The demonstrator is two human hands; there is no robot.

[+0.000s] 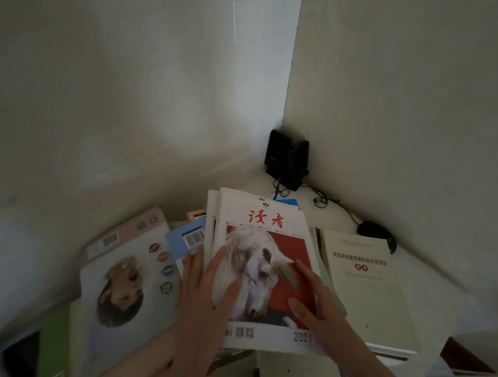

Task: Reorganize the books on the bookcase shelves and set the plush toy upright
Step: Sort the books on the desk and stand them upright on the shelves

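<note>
At lower centre, the horse-cover magazine [292, 244], long axis up-frame, is pressed flat by left hand [207, 290] and right hand [318, 297]; fingers [217, 263] are straight, nothing gripped.

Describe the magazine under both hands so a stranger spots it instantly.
Start at the wall corner with the black speakers. In front of them, the magazine tops the middle pile, between a cream book and a face-cover book. Only it shows a white horse on red under a red title.

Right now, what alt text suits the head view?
The left hand and right hand rest on a horse-cover magazine topping a pile. A cream book lies to its right, a face-cover book left, black speakers behind.
</note>
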